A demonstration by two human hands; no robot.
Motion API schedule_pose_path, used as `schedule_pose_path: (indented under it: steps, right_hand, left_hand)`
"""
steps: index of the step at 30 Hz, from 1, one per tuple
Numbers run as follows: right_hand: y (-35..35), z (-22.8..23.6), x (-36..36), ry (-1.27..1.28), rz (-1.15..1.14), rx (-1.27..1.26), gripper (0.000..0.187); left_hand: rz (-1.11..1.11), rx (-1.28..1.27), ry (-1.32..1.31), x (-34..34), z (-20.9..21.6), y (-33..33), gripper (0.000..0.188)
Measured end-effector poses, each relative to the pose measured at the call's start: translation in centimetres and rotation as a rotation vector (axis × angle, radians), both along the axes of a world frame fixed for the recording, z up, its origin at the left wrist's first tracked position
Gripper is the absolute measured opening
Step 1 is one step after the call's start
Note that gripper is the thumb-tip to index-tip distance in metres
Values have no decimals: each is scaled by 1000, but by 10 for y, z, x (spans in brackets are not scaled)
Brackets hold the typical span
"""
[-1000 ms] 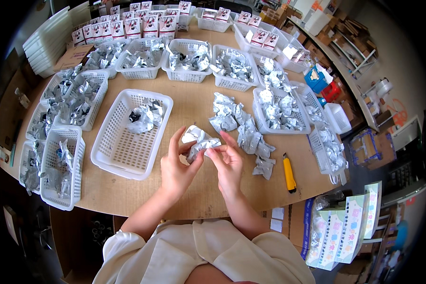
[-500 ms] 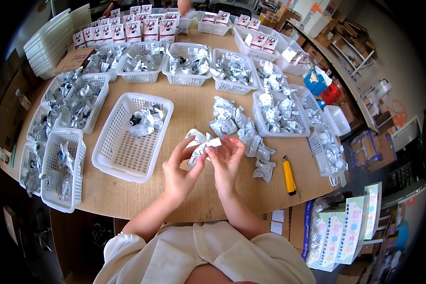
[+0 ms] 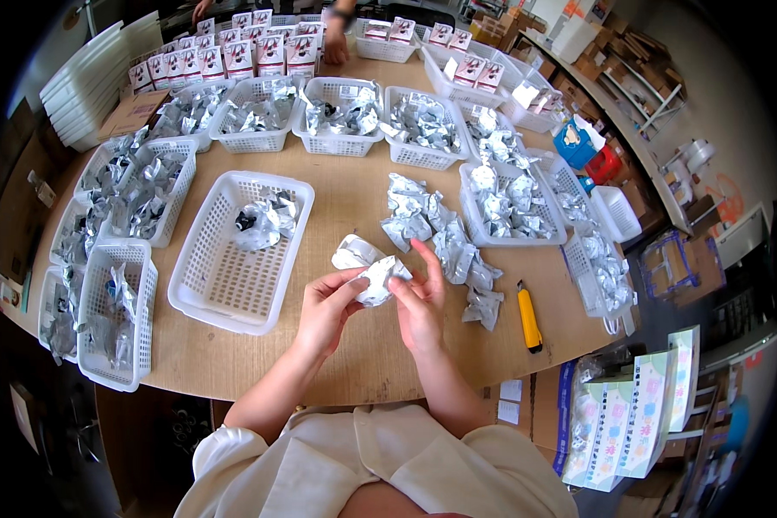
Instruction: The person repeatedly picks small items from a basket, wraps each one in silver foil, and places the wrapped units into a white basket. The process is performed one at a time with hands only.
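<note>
Head view: my left hand and right hand pinch foil packet between fingertips. Likely light, crinkly; hold edges.

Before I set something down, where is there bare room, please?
Beyond the hands, the table is bare between the central basket and loose packets; also nearer, between right forearm and yellow cutter. Packages and baskets crowd the far side.

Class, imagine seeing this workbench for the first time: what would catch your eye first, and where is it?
Probably the crumpled silver packet held between the left hand and the right hand, near the picture's centre. Next, perhaps, the white baskets of similar packets lining the table on its left, far and right sides. The yellow cutter stands out right of the hands.
</note>
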State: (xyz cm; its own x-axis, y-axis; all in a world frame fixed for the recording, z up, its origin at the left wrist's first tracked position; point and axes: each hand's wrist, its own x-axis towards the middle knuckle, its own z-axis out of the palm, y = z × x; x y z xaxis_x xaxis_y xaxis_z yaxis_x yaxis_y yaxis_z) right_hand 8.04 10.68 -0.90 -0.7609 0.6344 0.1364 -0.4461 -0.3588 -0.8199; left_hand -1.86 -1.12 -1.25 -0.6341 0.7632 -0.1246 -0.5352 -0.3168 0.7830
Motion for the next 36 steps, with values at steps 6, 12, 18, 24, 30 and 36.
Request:
schedule_pose_path:
  steps: [6,12,18,24,30,36]
  right_hand:
    - [11,5,15,-149,-233,1104,68]
    - [24,-8,48,-409,-119,1215,48]
    - [72,-31,73,-921,-548,1511,39]
    - [64,-30,67,-845,-849,1543,42]
    - [68,-35,71,-618,-940,1445,21]
    - [68,-35,74,-627,-911,1449,21]
  left_hand:
    - [30,-178,494,-1,-12,5,17]
    - [-248,-278,494,0,-35,4,41]
    - [150,-418,1116,-12,43,-28,23]
    - [397,-837,1475,-123,50,-57,18]
    - [155,-996,1323,-196,8,-32,59]
    - [282,-1084,1365,-201,-25,4,78]
